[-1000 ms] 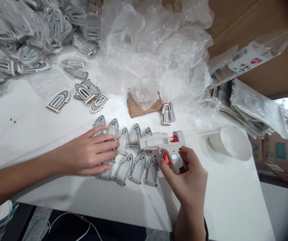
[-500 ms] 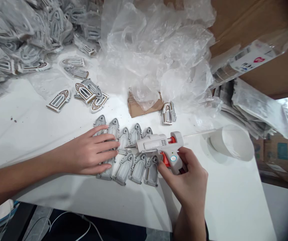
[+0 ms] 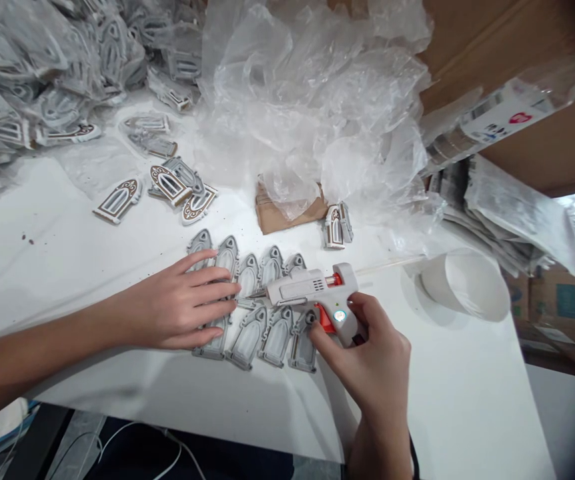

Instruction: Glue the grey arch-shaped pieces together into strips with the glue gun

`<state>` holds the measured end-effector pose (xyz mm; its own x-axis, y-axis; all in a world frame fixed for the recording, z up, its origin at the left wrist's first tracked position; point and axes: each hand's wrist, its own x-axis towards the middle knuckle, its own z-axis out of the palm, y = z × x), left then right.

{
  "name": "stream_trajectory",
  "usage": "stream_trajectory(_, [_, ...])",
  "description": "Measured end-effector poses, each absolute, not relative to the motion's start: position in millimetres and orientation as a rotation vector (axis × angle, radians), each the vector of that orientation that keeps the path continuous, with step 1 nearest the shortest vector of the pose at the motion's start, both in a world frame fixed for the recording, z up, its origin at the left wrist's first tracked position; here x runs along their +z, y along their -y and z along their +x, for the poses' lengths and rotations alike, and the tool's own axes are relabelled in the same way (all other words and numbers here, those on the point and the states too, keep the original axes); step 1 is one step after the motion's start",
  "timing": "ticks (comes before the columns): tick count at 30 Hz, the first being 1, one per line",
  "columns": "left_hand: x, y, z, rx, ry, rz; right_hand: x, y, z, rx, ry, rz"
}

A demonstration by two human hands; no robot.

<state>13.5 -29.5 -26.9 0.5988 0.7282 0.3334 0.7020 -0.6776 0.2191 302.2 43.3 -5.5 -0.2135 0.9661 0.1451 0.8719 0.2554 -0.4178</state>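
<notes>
My right hand (image 3: pixel 377 353) is wrapped round the handle of a white glue gun (image 3: pixel 297 287) with a red trigger; a glue stick trails from its back. The nozzle points left, close to the fingertips of my left hand (image 3: pixel 187 300). That hand lies flat with fingers stretched out over the left end of two rows of small grey arched window pieces (image 3: pixel 276 337), hollow backs up. It covers part of several pieces. The gun's body hides the lower parts of some pieces in the upper row.
Loose arched pieces with brown and white fronts (image 3: pixel 167 187) lie farther back, beside a heap of bagged ones (image 3: pixel 57 67). Crumpled clear plastic (image 3: pixel 307 100) fills the back middle, over a cardboard scrap (image 3: pixel 287 212). A white paper cup (image 3: pixel 465 283) lies tilted at right.
The glue gun and my right hand have shifted slightly left and a little downward, bringing the nozzle nearer my left fingers. My left hand has barely moved.
</notes>
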Motion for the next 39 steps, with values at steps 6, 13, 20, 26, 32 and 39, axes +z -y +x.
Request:
stream_trajectory(6, [-26.6,30.1,13.3,0.622,-1.229,2.746,-5.3,-43.1,301.9,0.332,2.165,-1.704])
stream_trajectory(13, [-26.6,30.2,13.8,0.616,-1.229,2.740,-5.7,-42.8,302.7,0.319,2.172,-1.702])
stream_trajectory(20, [-25.7,29.5,13.3,0.628,-1.219,2.748,-5.6,-40.9,304.0,0.265,2.187,-1.694])
stream_trajectory(26, [-25.6,29.9,14.3,0.620,-1.223,2.746,-4.8,-41.2,302.1,0.235,2.205,-1.695])
stream_trajectory(32, [-26.6,30.0,14.2,0.643,-1.214,2.761,-2.3,-40.0,300.5,0.230,2.204,-1.698])
stream_trajectory(39, [-27.2,29.0,14.6,0.626,-1.219,2.743,-3.5,-40.5,301.3,0.205,2.206,-1.673])
